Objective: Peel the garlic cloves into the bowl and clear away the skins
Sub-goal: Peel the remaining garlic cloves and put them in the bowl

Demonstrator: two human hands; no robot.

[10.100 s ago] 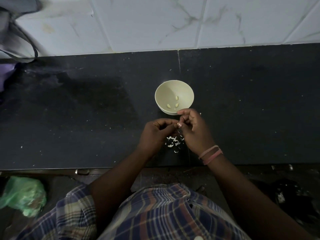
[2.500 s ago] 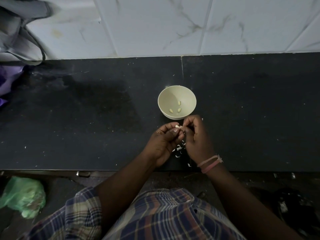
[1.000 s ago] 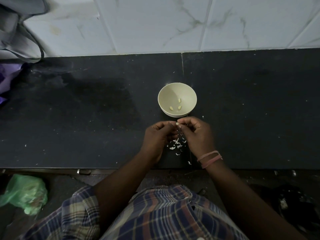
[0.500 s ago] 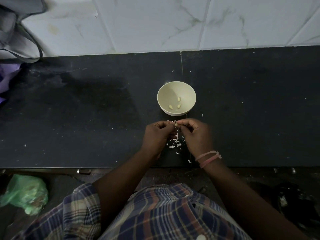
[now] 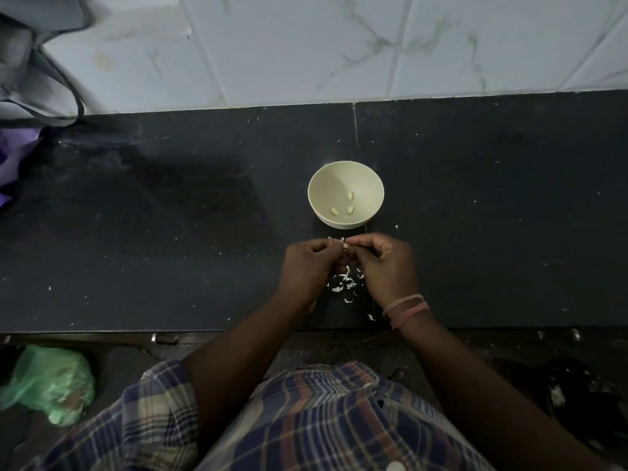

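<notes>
A cream bowl (image 5: 321,185) stands on the black counter (image 5: 170,215) with three peeled cloves (image 5: 350,209) inside. Just in front of it my left hand (image 5: 307,266) and my right hand (image 5: 385,266) meet, fingertips together, both pinching one small garlic clove (image 5: 345,245). Only a pale tip of it shows between the fingers. Below the hands a scatter of white skins (image 5: 345,283) lies on the counter, and a few flakes reach toward the front edge.
A tiled wall rises behind the counter. A grey bag (image 5: 30,69) and purple cloth (image 5: 15,158) sit at the far left. Below the counter edge a green plastic bag (image 5: 47,384) lies at the left and a dark heap (image 5: 577,399) at the right.
Both hands stay joined over the clove, working at it with small finger moves. The skin scatter beneath them has grown slightly. The bowl holds the same three cloves.
</notes>
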